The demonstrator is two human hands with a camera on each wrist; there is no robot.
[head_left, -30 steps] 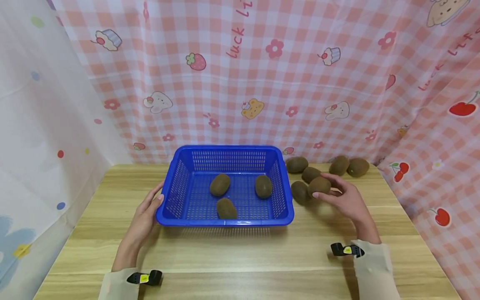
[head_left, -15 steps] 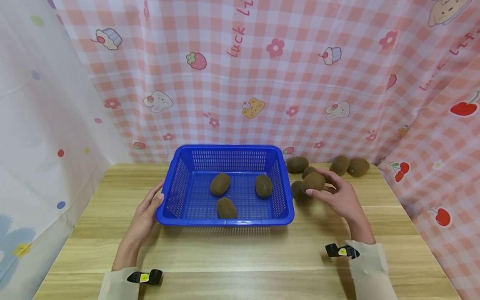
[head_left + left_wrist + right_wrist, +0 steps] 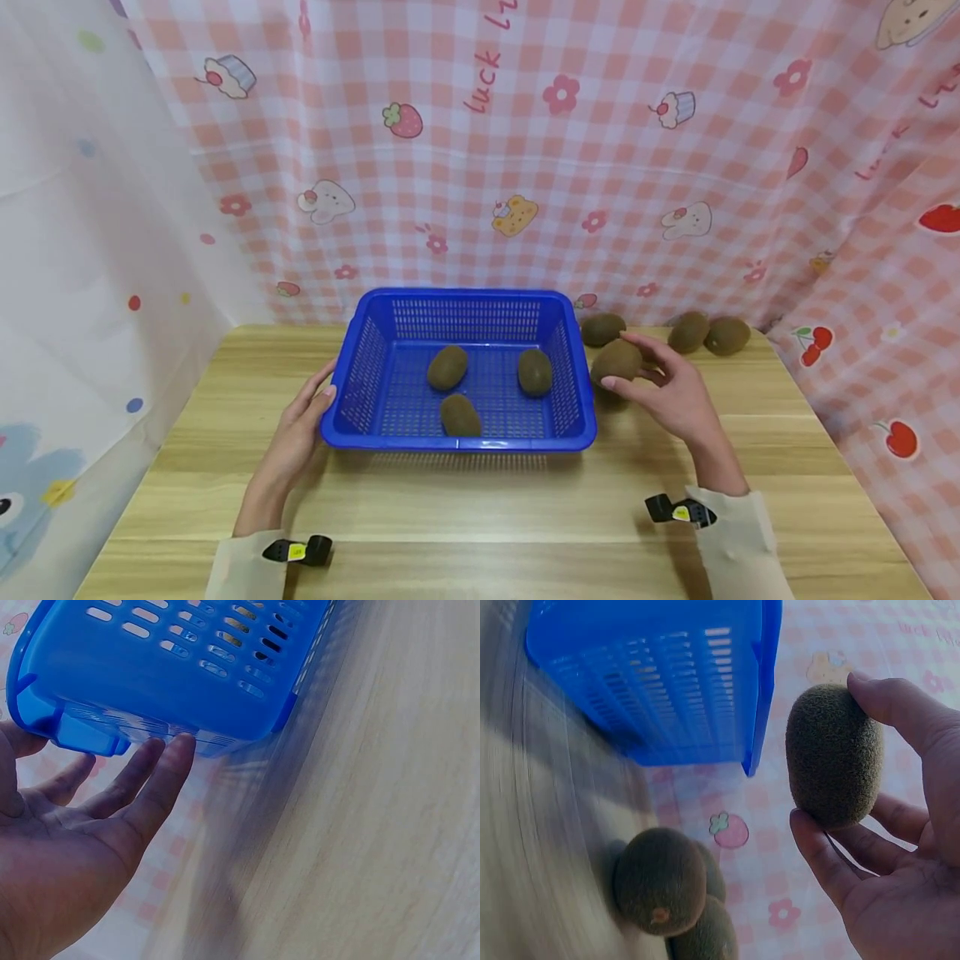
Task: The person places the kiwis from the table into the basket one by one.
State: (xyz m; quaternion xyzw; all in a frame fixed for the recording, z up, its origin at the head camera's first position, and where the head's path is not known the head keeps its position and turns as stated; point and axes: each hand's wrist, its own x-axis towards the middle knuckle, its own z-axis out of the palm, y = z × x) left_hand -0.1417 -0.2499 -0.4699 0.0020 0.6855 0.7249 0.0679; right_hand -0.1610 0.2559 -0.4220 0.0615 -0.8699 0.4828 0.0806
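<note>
Raised just off the right edge of a blue plastic basket (image 3: 457,444), a brown kiwi (image 3: 617,361) is pinched between the thumb and fingers of my right hand (image 3: 671,396). The right wrist view shows that kiwi (image 3: 834,755) level with the rim, outside the basket (image 3: 645,682). My left hand (image 3: 296,421) touches the basket's left end; its fingers (image 3: 161,780) lie fairly straight against the outer wall. Inside the basket are three kiwis: one left of centre (image 3: 447,367), one at the right (image 3: 535,372) and one by the front wall (image 3: 460,415).
More kiwis lie on the wooden table (image 3: 480,517), right of the basket: one by its back corner (image 3: 603,329) and a pair farther right (image 3: 707,333). Others beneath the held one are mostly hidden. A checked pink cloth (image 3: 450,167) hangs behind.
My right hand has moved left and slightly up with its kiwi, away from the others and toward the basket's right rim. The left hand and basket have stayed put.
</note>
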